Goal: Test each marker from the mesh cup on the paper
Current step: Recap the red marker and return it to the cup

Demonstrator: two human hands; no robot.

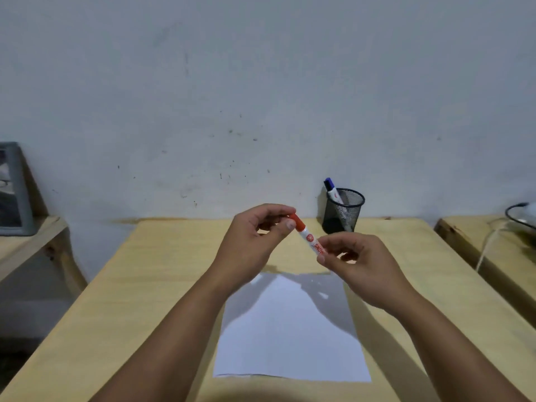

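We grip the red marker [308, 238] above the paper [290, 329]: left hand [255, 239] pinches its cap, right hand [352, 258] clamps the barrel, apparently positioned for uncapping or recapping.

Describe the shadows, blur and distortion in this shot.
Head view: hands and forearms throw grey shadows over the paper's far half; the red marker reads sharp, print partly covered; wide-angle lens bows the table edges; left-edge objects blur.
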